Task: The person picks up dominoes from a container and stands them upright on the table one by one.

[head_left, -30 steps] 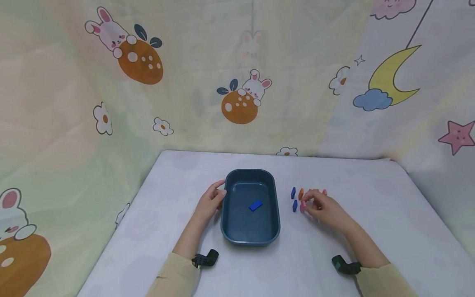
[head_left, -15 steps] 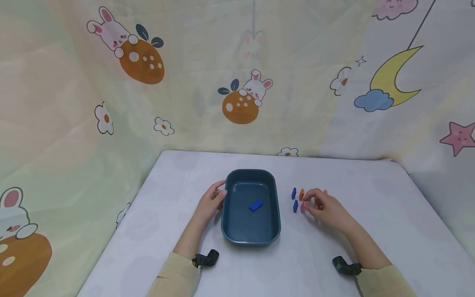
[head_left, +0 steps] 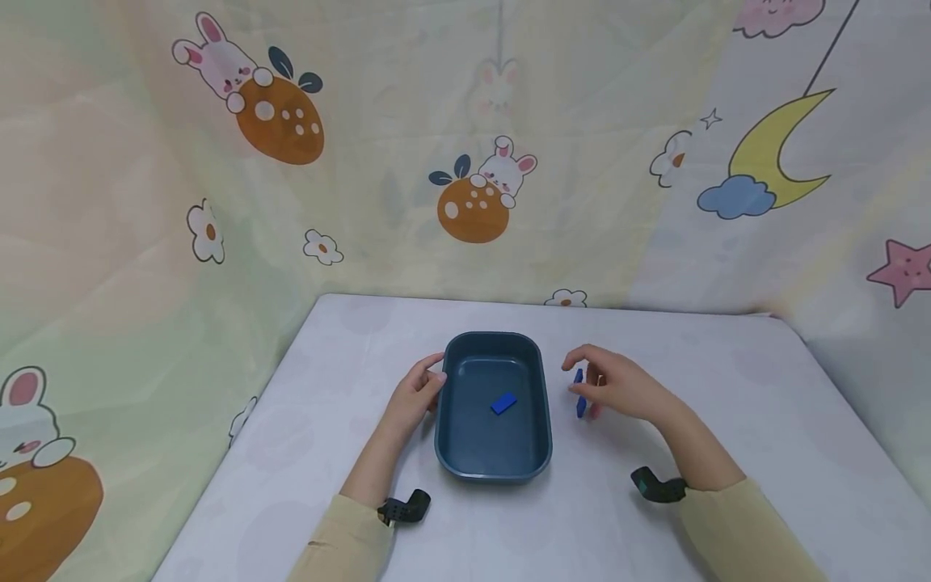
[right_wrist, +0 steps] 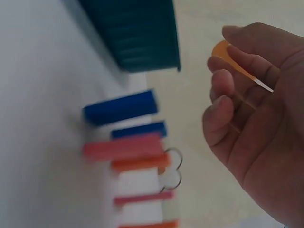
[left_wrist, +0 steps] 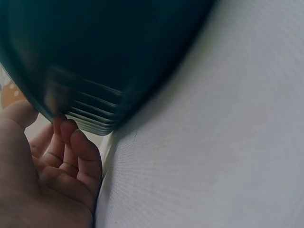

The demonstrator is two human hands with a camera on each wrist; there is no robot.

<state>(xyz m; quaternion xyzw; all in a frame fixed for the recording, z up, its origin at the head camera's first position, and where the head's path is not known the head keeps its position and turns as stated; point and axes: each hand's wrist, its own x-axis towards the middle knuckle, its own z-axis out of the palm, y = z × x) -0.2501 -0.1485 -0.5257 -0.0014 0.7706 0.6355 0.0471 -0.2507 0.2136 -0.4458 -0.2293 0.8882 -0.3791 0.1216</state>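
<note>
A dark teal tray [head_left: 494,461] stands on the table, and a blue block [head_left: 503,403] lies flat inside it. My left hand [head_left: 411,396] grips the tray's left rim with thumb and fingers. In the left wrist view those fingers [left_wrist: 85,152] curl at the rim near the ridged side. My right hand [head_left: 618,384] is raised over a group of small upright blocks, with nothing between its relaxed, parted fingers. The right wrist view shows blue blocks [right_wrist: 121,108], pink blocks [right_wrist: 124,147] and orange blocks [right_wrist: 141,162] standing in rows. In the head view the hand hides most of them.
White cloth covers the table [head_left: 349,323]. Behind it hangs a curtain [head_left: 378,162] printed with rabbits, a moon and flowers. A black wrist camera [head_left: 658,485] sits on each wrist.
My right hand has left the front pink block, rising and shifting left toward the tray over the blue blocks. The left hand and tray stay in place.
</note>
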